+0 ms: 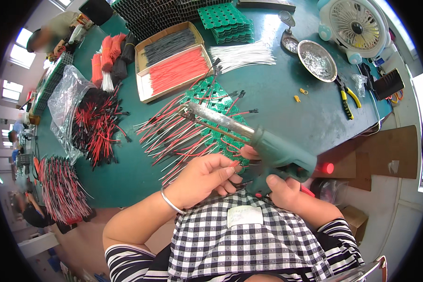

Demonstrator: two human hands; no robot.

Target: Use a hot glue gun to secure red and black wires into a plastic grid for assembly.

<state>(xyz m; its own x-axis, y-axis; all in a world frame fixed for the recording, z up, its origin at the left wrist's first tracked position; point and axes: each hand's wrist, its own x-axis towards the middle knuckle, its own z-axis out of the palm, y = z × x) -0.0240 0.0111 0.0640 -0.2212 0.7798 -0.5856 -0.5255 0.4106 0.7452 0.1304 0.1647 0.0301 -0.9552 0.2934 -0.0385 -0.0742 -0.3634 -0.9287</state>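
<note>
My right hand [283,191] grips the handle of a dark green soldering gun [284,152], whose metal barrel points to the upper left. Beneath the barrel runs a thin feed tube toward the tip. Close beside it, my left hand [203,181] is closed in a pinch on a red wire [234,164], of which only a short bit shows. Under the barrel lies a panel of round green circuit boards [209,89], with red, white and black wires [169,141] spread across it and out to the left. The gun hides part of the panel.
Cardboard trays of red wires [178,70] and black wires [169,44] stand behind, near white wires [242,55] and stacked green boards [225,21]. Wire bundles [63,188] lie left. At right are a metal bowl [317,61], pliers [347,98] and a fan [357,28].
</note>
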